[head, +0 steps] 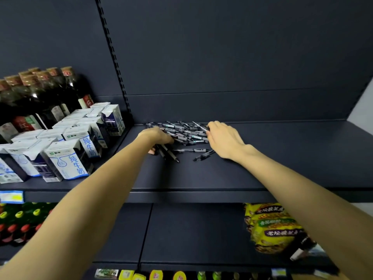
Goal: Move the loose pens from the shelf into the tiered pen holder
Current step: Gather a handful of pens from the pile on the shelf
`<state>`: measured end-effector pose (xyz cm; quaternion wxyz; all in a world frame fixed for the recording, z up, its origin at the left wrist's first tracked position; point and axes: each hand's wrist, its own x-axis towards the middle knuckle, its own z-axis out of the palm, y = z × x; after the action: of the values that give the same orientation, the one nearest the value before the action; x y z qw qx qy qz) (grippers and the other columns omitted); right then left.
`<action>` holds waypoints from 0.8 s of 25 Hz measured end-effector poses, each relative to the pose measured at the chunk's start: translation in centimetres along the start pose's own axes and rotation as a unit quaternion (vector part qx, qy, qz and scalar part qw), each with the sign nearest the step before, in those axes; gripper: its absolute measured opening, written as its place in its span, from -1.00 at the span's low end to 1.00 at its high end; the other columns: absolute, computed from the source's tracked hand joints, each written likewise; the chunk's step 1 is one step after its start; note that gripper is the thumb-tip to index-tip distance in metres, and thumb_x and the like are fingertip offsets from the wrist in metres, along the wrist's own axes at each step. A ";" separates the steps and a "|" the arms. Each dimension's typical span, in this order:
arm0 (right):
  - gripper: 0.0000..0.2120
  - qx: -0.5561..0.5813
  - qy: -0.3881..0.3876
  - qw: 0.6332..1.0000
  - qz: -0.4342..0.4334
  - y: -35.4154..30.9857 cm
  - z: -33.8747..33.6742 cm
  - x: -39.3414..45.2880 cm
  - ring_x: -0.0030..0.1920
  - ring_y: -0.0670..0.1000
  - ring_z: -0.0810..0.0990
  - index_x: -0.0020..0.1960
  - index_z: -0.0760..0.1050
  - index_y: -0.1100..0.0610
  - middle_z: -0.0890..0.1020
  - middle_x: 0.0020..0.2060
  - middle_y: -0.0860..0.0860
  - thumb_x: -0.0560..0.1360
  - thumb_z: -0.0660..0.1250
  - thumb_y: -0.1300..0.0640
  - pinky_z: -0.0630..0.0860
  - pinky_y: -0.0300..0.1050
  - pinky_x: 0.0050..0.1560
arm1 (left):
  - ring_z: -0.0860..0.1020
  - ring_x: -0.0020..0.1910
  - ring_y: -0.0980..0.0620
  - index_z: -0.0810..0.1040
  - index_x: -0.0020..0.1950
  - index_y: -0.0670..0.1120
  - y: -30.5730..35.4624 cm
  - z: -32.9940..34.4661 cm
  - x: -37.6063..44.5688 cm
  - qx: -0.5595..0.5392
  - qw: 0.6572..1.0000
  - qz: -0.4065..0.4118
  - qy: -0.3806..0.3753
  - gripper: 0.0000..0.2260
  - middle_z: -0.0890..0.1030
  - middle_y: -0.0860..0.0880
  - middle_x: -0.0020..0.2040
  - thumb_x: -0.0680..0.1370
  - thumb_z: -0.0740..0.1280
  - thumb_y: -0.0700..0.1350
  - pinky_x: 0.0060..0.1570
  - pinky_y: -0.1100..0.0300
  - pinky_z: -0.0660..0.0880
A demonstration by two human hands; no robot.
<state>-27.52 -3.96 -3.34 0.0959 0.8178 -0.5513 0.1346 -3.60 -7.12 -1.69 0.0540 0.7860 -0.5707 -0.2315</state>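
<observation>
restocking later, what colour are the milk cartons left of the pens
White with blue print and dark side panels, milk cartons, in the head view.
</observation>
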 end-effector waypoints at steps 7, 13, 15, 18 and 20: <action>-0.74 -0.040 -0.053 0.998 -0.016 -2.1 0.6 0.8 0.21 0.19 0.54 0.31 0.40 0.21 0.56 0.23 0.15 0.72 0.07 0.11 0.41 0.05 0.12 | 0.66 -0.22 -0.13 0.55 0.15 -0.14 -0.1 -0.3 -1.2 0.085 0.996 0.001 -0.016 -0.72 0.57 -0.13 0.20 0.57 0.35 0.04 -0.21 0.08 0.68; -0.73 -0.034 -0.048 0.998 -0.034 -1.7 0.3 0.8 0.18 0.19 0.54 0.28 0.41 0.20 0.56 0.20 0.14 0.73 0.05 0.08 0.39 0.05 0.07 | 0.69 -0.02 -0.15 0.60 0.11 -0.14 -0.2 -0.6 -2.1 0.178 0.984 0.002 -0.019 -0.73 0.65 -0.17 0.15 0.58 0.23 0.00 -0.08 0.17 0.62; -0.74 -0.034 -0.048 0.998 -0.032 -1.4 0.3 0.8 0.18 0.20 0.54 0.27 0.41 0.19 0.56 0.19 0.14 0.73 0.06 0.08 0.38 0.05 0.07 | 0.65 -0.08 -0.17 0.57 0.04 -0.15 -0.7 -0.9 -2.0 0.172 0.985 0.003 -0.036 -0.76 0.67 -0.21 0.15 0.58 0.21 -0.02 -0.13 0.17 0.57; -0.74 -0.031 -0.051 0.998 -0.026 -1.3 0.5 0.7 0.17 0.20 0.54 0.26 0.42 0.19 0.56 0.19 0.14 0.73 0.06 0.07 0.35 0.04 0.03 | 0.56 -0.09 -0.17 0.53 0.03 -0.15 -1.3 -1.3 -0.7 0.098 0.992 -0.013 -0.073 -0.76 0.65 -0.21 0.12 0.59 0.24 0.01 -0.06 0.10 0.54; -0.73 -0.028 -0.052 0.998 -0.025 -1.4 0.8 0.8 0.17 0.19 0.54 0.26 0.41 0.20 0.56 0.19 0.14 0.73 0.06 0.07 0.34 0.02 0.04 | 0.54 -0.19 -0.11 0.57 -0.02 -0.12 -1.8 -1.4 0.0 0.056 0.994 -0.028 -0.093 -0.69 0.62 -0.13 -0.08 0.61 0.24 0.12 -0.23 0.19 0.46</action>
<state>-25.86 -4.37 -3.84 0.0932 0.8344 -0.5382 0.0739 -1.37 -6.74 -1.05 -0.0498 0.7788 -0.5628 -0.2726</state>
